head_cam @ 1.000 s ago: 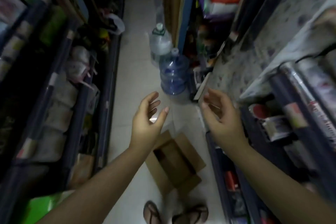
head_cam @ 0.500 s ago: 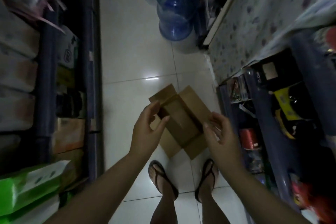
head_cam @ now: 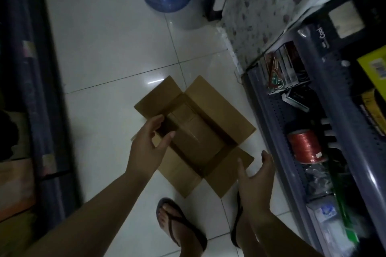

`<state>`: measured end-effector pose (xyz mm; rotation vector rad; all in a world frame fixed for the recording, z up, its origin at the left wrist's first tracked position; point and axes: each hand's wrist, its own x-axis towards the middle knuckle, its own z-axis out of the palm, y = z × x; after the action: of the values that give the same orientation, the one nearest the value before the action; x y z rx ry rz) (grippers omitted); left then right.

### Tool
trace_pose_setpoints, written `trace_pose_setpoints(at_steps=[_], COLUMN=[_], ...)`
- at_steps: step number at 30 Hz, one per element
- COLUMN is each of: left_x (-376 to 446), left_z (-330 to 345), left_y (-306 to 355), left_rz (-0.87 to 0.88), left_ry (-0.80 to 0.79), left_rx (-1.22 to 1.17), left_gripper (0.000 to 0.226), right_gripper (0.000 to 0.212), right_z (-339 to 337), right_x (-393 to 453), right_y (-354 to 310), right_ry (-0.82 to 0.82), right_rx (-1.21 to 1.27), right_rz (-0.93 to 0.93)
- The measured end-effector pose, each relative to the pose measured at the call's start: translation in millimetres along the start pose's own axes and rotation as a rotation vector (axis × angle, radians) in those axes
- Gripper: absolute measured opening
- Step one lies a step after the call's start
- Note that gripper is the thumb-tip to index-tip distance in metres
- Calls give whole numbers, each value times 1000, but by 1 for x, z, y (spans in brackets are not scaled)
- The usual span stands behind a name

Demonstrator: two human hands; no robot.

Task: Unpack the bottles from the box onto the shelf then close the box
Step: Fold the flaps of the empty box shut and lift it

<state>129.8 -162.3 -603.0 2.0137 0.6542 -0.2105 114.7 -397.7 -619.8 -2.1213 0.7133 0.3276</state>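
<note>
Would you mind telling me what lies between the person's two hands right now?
In the head view, the open cardboard box sits on the floor between the left hand and right hand, flaps spread; no bottles show inside.

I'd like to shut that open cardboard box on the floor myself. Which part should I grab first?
Probably the flaps. On the cardboard box all four lie splayed outward, so slide fingers under a flap's free outer edge, such as the flap by the right hand, and fold it inward.

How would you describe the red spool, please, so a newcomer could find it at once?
Start at the open box on the floor, then look to the right-hand shelf. The spool lies there, the only shiny red, thread-wound cylinder among darker goods.
</note>
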Motion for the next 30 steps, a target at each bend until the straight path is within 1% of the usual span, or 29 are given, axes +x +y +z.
trace_pose_setpoints(at_steps=[4,5,8,12,15,17,21,25,28,30], left_x=[16,19,26,32,39,46,61,79,93,101], left_z=[25,30,45,59,61,58,43,21,8,4], left_y=[-29,-35,-52,-68,-73,-77,-87,-101,-119,-128], left_rz=[-33,-38,-37,-50,-34,-3,34,80,39,12], left_ry=[-45,-51,-49,-21,29,66,131,268,412,450], left_rx=[-29,-35,-20,-38,-24,7,16,-7,14,-20], left_gripper=[47,47,46,47,47,50,54,52,53,54], right_gripper=[85,83,63,55,47,45,45,43,40,39], right_z=[26,32,43,51,56,60,73,97,114,125], right_x=[23,28,39,53,76,96,136,173,198,211], right_y=[48,56,70,69,62,55,35,11,-11,-28], right_ry=[30,19,-40,-136,-118,-138,-314,-409,-390,-385], right_rx=[-49,-50,66,181,146,127,171,135,107,83], right_rz=[206,227,206,84,-36,-109,-212,-344,-446,-516])
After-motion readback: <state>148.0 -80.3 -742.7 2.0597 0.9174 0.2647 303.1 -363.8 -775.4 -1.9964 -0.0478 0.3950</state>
